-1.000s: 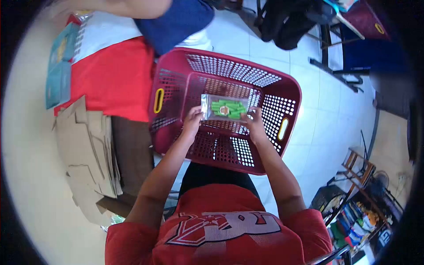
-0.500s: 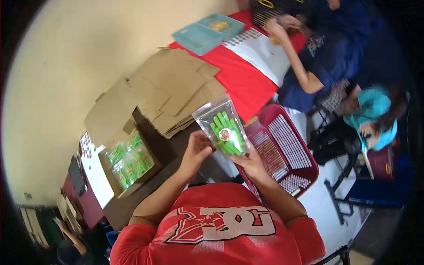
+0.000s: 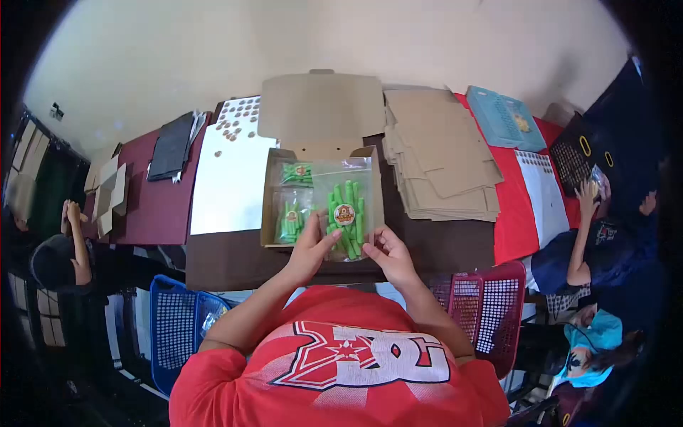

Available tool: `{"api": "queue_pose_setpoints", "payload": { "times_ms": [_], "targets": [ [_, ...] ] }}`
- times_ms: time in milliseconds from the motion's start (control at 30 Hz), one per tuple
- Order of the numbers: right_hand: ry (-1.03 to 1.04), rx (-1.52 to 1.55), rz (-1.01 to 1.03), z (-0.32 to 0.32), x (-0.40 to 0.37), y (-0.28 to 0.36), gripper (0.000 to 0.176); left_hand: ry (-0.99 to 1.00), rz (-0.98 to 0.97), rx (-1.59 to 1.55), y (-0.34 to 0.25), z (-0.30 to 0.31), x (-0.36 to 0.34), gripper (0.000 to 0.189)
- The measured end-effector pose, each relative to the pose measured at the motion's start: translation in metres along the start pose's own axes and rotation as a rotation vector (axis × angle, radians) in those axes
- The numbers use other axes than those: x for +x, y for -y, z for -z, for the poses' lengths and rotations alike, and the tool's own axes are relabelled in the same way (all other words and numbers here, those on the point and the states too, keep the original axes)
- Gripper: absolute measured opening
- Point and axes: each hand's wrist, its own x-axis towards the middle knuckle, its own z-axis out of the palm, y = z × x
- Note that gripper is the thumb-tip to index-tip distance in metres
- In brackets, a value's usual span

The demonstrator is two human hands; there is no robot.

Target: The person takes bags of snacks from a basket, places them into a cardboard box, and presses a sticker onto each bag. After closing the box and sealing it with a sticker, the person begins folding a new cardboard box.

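Note:
A clear zip pouch of green sticks (image 3: 346, 238), marked with a round label, is held upright in front of me between both hands. My left hand (image 3: 310, 250) grips its left edge, thumb over the front. At its lower right edge, my right hand (image 3: 391, 257) pinches the plastic with thumb and fingers. Right behind the pouch stands an open cardboard box (image 3: 269, 206) on the dark table. Smaller pouches of green sticks (image 3: 293, 213) lie inside it. The held pouch hides the box's right part.
Flattened cardboard boxes (image 3: 445, 164) are stacked right of the box. Left of it lies a white sheet (image 3: 220, 203) with round stickers. A maroon basket (image 3: 491, 313) and a blue basket (image 3: 173, 327) stand below table height. People sit at both sides.
My view has swung left from the right side to face the box. Both hands have carried the pouch along, from near the maroon basket to in front of the box.

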Motion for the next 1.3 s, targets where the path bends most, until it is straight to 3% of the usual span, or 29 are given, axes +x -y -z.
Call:
{"api": "queue_pose_setpoints", "payload": {
  "times_ms": [167,233,267,367,400,533,633,733,800,900,967,1100,1167,1200,1300],
  "targets": [
    [0.036,-0.093,-0.039,-0.02,0.022,-0.008,0.021,-0.094,-0.135,0.03,0.017,0.024,0.013,0.035],
    [-0.113,-0.01,0.001,-0.031,0.032,0.001,0.03,-0.065,-0.152,0.075,0.027,0.03,0.018,0.035],
    [-0.091,0.027,0.034,-0.035,0.037,0.001,0.037,-0.067,-0.145,0.072,0.031,0.029,0.018,0.035],
    [-0.103,-0.239,0.046,-0.043,0.047,-0.001,0.039,-0.149,-0.182,0.0,0.023,0.014,0.015,0.026],
    [-0.095,-0.239,0.041,-0.042,0.05,-0.001,0.039,-0.131,-0.16,0.167,0.021,0.02,0.016,0.025],
    [-0.06,-0.083,0.051,-0.036,0.064,-0.005,0.036,-0.174,-0.234,0.26,0.034,0.025,0.026,0.024],
    [-0.009,-0.34,0.096,-0.023,0.069,-0.007,0.033,-0.15,-0.18,0.402,0.031,0.026,0.028,0.024],
    [0.054,-0.289,0.04,-0.012,0.077,0.0,0.032,-0.145,-0.201,0.257,0.04,0.019,0.038,0.023],
    [0.149,-0.054,-0.045,0.002,0.081,-0.004,0.033,-0.183,-0.255,0.297,0.045,0.013,0.042,0.023],
    [0.266,-0.211,-0.208,0.025,0.088,0.003,0.029,-0.246,-0.092,0.187,0.044,0.0,0.045,0.021],
    [0.229,-0.116,-0.28,0.024,0.089,0.006,0.03,-0.248,-0.142,0.103,0.052,-0.001,0.05,0.024],
    [0.1,-0.033,-0.075,0.014,0.093,0.006,0.029,-0.187,-0.189,0.261,0.044,-0.012,0.056,0.035],
    [0.051,-0.344,-0.033,0.022,0.099,-0.014,0.025,-0.204,-0.143,0.43,0.059,-0.01,0.057,0.036],
    [0.054,-0.339,-0.031,0.021,0.098,-0.011,0.025,-0.181,-0.137,0.497,0.057,-0.008,0.058,0.033],
    [0.055,-0.133,0.008,0.019,0.09,-0.005,0.023,-0.027,-0.098,0.31,0.049,-0.004,0.054,0.034]
  ]
}}
